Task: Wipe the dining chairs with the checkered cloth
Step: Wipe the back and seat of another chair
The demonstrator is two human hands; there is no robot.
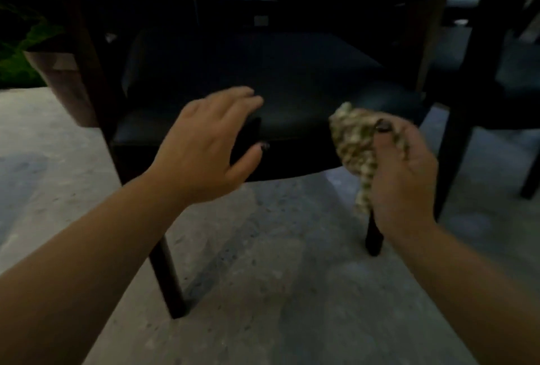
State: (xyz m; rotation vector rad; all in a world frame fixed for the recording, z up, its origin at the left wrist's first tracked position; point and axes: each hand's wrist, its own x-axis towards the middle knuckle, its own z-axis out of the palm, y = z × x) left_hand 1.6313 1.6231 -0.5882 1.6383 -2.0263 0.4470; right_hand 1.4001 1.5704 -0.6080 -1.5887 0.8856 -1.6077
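Right hand: the right hand (404, 180) grips the bunched checkered cloth (361, 145), fingers and thumb curled around it, the thumb with its dark-painted nail laid across the fabric.
Checkered cloth: a crumpled wad in green and cream checks; its upper part bulges out above and to the left of the holding hand, and a narrow tail hangs down along the palm side. It sits at the front right corner of the seat; whether it touches the seat cannot be told.
Left hand: the left hand (204, 142) is spread with straight, relaxed fingers, holding nothing. The fingertips lie over the front part of the seat and the thumb points down along the seat's front edge; the blur leaves it unclear whether the hand rests on the seat or hovers just above.
Dining chair: the near dining chair (292, 84) has a dark padded seat and dark wooden legs; two front legs stand on the floor, one below the left forearm and one behind the right wrist.
Second chair: another dark chair (473, 78) stands to the right, its frame just beside the near one.
Floor: pale, speckled stone floor (263, 277) under both forearms.
Planter: at the left edge, a brown planter (67, 87) with green leaves above it, behind the chair's left leg.
Lighting: dim, with the upper part of the view nearly black.
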